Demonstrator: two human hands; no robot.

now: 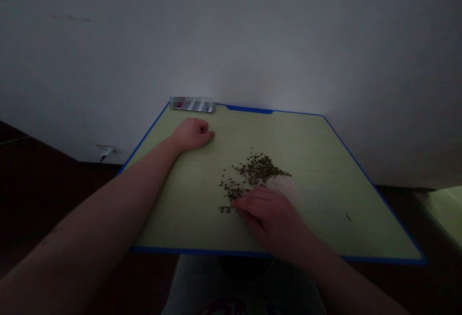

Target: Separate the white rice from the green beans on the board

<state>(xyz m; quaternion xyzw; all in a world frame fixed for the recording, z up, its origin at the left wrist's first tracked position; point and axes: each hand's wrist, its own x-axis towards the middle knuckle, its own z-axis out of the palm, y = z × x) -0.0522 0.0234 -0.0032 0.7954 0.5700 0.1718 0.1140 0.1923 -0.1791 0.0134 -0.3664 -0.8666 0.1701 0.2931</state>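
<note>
My right hand (272,218) is low over the board, its thumb and fingers pinched together. From the fingertips a thin dark strip (225,207) sticks out to the left, with a few dark specks just below it; its kind is unclear. Small dark green beans or seeds (263,168) lie in a loose pile beyond this hand, with a smaller scatter of them near the fingertips. Beside the pile is a heap of pale grains (285,186), like rice, partly hidden behind the hand. My left hand (192,133) rests farther back as a loose fist, apparently holding nothing.
The light yellow-green tabletop (187,209) has a blue edge and stands against a grey wall (231,40). A flat item, blurred out, (194,105) lies at the back left corner. A small dark mark (348,217) shows at right. A plug (106,151) sits in a wall socket.
</note>
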